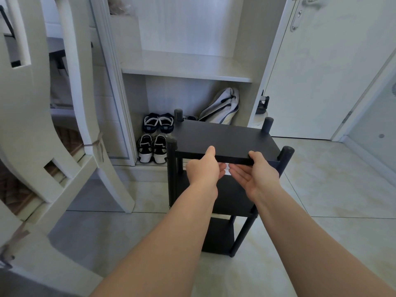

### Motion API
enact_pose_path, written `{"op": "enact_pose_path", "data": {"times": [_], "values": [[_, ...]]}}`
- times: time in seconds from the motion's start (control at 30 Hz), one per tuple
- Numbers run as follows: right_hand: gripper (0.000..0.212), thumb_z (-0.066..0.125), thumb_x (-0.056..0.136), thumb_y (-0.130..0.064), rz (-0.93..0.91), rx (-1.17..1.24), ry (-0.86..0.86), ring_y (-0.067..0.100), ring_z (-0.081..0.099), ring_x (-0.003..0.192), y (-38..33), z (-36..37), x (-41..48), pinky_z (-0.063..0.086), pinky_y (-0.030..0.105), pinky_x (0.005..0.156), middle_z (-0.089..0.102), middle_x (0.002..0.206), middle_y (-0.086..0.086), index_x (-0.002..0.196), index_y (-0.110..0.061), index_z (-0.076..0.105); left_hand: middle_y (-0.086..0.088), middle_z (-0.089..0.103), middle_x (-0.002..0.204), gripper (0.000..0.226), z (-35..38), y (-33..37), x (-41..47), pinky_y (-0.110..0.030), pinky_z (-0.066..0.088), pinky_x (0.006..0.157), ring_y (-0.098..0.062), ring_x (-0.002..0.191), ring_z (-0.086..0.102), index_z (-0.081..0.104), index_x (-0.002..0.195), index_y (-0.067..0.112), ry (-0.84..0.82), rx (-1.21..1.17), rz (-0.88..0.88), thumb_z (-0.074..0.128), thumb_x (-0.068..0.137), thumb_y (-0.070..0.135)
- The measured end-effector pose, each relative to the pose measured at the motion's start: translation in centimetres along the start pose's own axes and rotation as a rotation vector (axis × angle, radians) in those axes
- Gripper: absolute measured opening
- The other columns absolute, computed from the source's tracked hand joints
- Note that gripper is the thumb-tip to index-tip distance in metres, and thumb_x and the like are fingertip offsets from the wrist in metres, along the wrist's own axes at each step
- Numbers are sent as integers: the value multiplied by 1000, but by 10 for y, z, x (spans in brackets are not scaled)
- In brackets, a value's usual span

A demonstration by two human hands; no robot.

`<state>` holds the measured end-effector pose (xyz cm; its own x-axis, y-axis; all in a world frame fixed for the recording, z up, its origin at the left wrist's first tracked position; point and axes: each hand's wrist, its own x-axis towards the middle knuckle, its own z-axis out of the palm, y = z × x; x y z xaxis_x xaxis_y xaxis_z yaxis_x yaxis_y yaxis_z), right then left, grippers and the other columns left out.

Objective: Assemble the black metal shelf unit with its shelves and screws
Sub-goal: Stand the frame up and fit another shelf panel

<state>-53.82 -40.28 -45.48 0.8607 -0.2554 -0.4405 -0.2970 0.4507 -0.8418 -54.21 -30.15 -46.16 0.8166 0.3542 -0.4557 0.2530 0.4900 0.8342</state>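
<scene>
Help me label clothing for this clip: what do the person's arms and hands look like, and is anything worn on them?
Both arms are bare: the left forearm and right forearm show no sleeve or cuff down to the frame's edge. The left hand and right hand are ungloved; no watch, bracelet or ring is visible.

The shelf unit (225,138) stands on the floor (332,189) before the wardrobe (186,67), with shoes (153,136) and a bag (222,108) in the wardrobe's bottom behind it, a chair (32,125) left, a door (321,71) right
</scene>
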Motion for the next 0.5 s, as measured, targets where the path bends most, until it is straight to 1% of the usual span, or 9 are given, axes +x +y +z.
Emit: {"op": "enact_pose_path", "data": {"times": [0.1,0.17,0.37,0.5], "values": [[31,62,100,-23,-3,-13,14,26,77,71,1,0,0,63,34,60,75,95,18,126,-7,57,-13,73,96,32,0,0,0,-37,62,81,-19,80,74,58,119,8,0,-19,-27,65,96,30],[31,62,100,-23,-2,-12,19,26,77,72,1,0,0,63,34,60,75,95,18,126,-7,57,-13,73,96,32,0,0,-1,-36,63,80,-19,80,74,58,119,9,-1,-24,-38,65,96,30],[30,62,100,-21,21,3,2,28,77,72,2,-3,-1,62,34,55,75,94,20,125,-5,56,-14,74,94,26,-2,1,-3,-35,63,78,-20,80,74,58,114,9,-2,-46,-86,65,96,28],[28,62,100,-21,33,7,3,28,77,71,1,-3,-2,62,33,55,74,94,21,123,-5,57,-13,73,92,24,0,0,-3,-34,63,76,-20,78,74,59,111,8,24,-35,-82,65,96,27]]}}
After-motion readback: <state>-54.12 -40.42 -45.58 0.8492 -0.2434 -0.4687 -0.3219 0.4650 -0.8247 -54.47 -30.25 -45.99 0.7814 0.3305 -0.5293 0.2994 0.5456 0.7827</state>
